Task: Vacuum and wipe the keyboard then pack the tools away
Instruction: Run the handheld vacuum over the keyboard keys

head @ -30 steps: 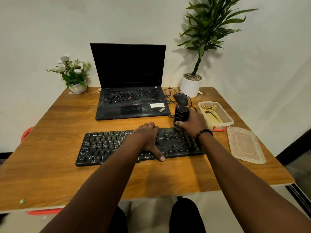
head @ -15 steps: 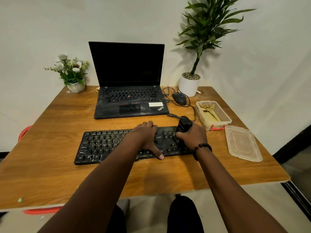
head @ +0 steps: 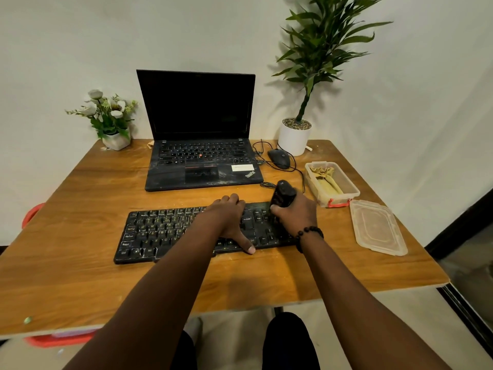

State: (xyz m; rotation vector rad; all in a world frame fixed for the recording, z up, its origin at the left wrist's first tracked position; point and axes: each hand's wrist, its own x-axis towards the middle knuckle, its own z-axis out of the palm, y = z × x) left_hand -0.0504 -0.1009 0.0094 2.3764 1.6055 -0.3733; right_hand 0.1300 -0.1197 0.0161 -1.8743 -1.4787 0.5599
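Note:
A black keyboard (head: 160, 233) lies across the middle of the wooden desk (head: 80, 276), dusted with pale crumbs. My left hand (head: 229, 217) rests flat on its centre keys, thumb down at the front edge. My right hand (head: 296, 214) grips a small black handheld vacuum (head: 282, 194), tilted, its lower end on the keyboard's right section. A clear plastic box (head: 346, 194) at the right holds a yellowish cloth (head: 326, 180). Its clear lid (head: 378, 228) lies beside it.
An open black laptop (head: 200, 145) stands behind the keyboard. A black mouse (head: 278, 158) with its cable, a white potted plant (head: 294, 137) and a small flower pot (head: 114, 134) line the back edge. Desk edges are near on the right and front.
My right hand has drawn the vacuum from the keyboard's far right end leftward and toward me over the right-hand keys. My left hand has stayed on the keyboard.

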